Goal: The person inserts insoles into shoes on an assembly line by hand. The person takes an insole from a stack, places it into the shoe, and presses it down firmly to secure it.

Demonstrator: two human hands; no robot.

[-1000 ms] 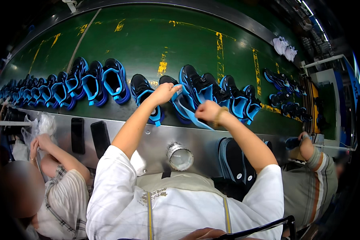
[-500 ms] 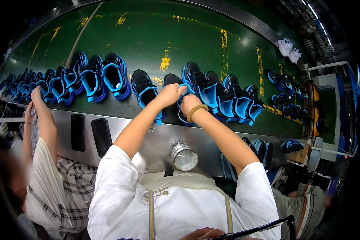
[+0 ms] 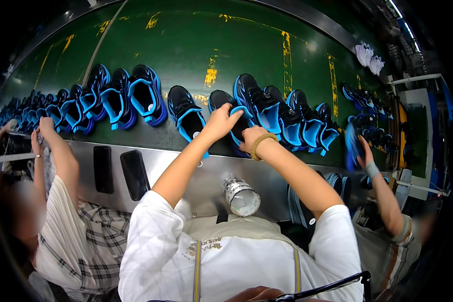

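A black sneaker with blue trim [image 3: 220, 97] stands on the green belt in front of me, toe pointing away. My left hand [image 3: 220, 123] grips it at the tongue and collar, thumb and fingers around the edge. My right hand [image 3: 254, 138], with a tan band at the wrist, has curled fingers on the right side of its heel opening. Both hands cover part of the shoe. Just left stands another black and blue sneaker [image 3: 182, 103], with a small round white spot near its heel. Close on the right is a further sneaker [image 3: 250, 90].
Rows of similar sneakers [image 3: 118, 95] line the green belt [image 3: 181, 45]. On the metal ledge [image 3: 171, 166] lie two dark phones [image 3: 134, 173] and a smeared jar of whitish stuff [image 3: 244, 199]. A co-worker's hand [image 3: 368, 156] holds a sneaker at right; another person's hands [image 3: 46, 126] work at left.
My hands stay at the same sneaker; my left fingers have shifted on its collar and my right hand sits lower by the heel. A co-worker's arm with a sneaker has appeared at right.
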